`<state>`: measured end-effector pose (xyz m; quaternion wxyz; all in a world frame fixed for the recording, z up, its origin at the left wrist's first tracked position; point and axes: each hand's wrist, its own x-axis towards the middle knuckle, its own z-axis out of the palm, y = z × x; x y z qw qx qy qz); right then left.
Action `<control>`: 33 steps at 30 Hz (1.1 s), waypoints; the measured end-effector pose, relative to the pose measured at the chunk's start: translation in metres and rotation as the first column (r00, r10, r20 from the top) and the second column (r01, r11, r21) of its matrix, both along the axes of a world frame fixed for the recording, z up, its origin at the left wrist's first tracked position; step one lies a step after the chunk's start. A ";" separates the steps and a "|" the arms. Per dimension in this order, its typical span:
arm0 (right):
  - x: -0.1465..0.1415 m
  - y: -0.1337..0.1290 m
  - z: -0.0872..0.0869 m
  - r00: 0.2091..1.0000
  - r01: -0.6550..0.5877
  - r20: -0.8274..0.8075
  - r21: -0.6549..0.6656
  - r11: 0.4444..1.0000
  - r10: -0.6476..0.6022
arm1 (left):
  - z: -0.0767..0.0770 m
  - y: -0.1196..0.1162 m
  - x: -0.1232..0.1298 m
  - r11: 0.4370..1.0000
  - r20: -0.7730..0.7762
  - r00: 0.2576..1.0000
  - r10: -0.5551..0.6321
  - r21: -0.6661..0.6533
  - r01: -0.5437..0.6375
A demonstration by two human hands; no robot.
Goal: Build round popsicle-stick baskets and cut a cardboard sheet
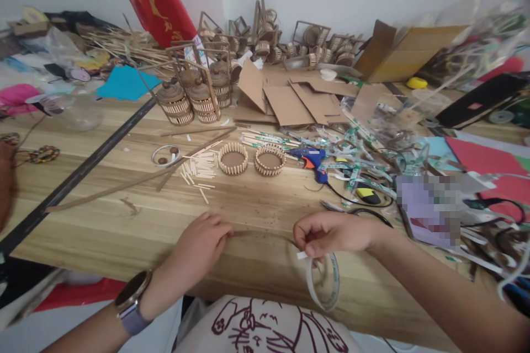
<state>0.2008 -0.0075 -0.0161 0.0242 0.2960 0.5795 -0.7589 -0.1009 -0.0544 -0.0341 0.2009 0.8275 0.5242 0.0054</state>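
Observation:
A thin brown strip (pixel 256 233) runs between my two hands, just above the front of the table. My left hand (pixel 202 242) is closed, pinching the strip's left end. Closed too, my right hand (pixel 327 231) has the strip's other end at its fingers. A roll of white tape (pixel 309 282) with green print hangs below those fingers, and a short white tab sticks out by the thumb. What exactly the right fingertips press together is partly hidden. Beyond the hands stand two small round baskets (pixel 233 160) walled with short sticks, beside a pile of loose sticks (pixel 199 168).
A blue glue gun (pixel 317 162) lies right of the baskets among tape backing scraps. Finished lidded baskets (pixel 176 102) with tall handles stand behind, near cardboard sheets (pixel 290 105). A phone (pixel 430 209) lies at the right. Long brown strips (pixel 120 190) cross the left side.

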 end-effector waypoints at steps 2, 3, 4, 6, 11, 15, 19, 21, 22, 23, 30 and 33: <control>0.009 -0.001 0.003 0.999 0.031 0.033 0.005 1.000 -0.031 | 0.004 -0.005 0.003 0.997 -0.092 0.996 -0.005 0.071 0.012; 0.012 -0.001 0.005 0.998 0.037 0.051 0.018 0.999 -0.038 | 0.004 -0.008 0.005 0.991 -0.133 0.991 -0.005 0.132 0.023; 0.015 -0.001 0.005 0.997 0.037 0.071 0.041 0.998 -0.040 | 0.002 -0.010 0.007 0.980 -0.166 0.986 -0.013 0.193 0.046; 0.018 -0.001 0.006 0.992 0.013 0.124 0.116 0.993 -0.027 | -0.004 -0.016 0.011 0.957 -0.203 0.975 -0.091 0.255 0.142; 0.018 -0.001 0.000 0.968 -0.088 0.251 0.257 0.962 0.021 | -0.023 -0.025 0.017 0.917 -0.260 0.921 -0.289 0.200 0.344; 0.024 0.000 -0.001 0.953 -0.064 0.301 0.295 0.953 -0.029 | -0.025 -0.028 0.017 0.884 -0.282 0.905 -0.318 0.256 0.390; 0.038 0.004 0.016 0.920 -0.047 0.382 0.336 0.941 -0.091 | -0.028 -0.030 0.017 0.876 -0.294 0.891 -0.348 0.238 0.420; 0.040 0.004 0.031 0.920 -0.016 0.373 0.338 0.941 -0.118 | -0.031 -0.031 0.019 0.868 -0.295 0.888 -0.352 0.254 0.428; 0.038 0.003 0.039 0.926 0.002 0.358 0.324 0.946 -0.124 | -0.033 -0.031 0.020 0.860 -0.294 0.887 -0.357 0.267 0.435; 0.034 0.001 0.047 0.934 0.013 0.337 0.298 0.954 -0.118 | -0.035 -0.031 0.022 0.853 -0.295 0.884 -0.362 0.279 0.442; -0.028 -0.005 0.036 0.984 0.055 0.159 0.131 0.990 -0.076 | -0.038 -0.033 0.027 0.821 -0.337 0.864 -0.374 0.313 0.478; -0.042 0.002 0.005 0.978 0.076 0.183 0.113 0.991 -0.096 | -0.039 -0.034 0.027 0.817 -0.329 0.869 -0.370 0.330 0.473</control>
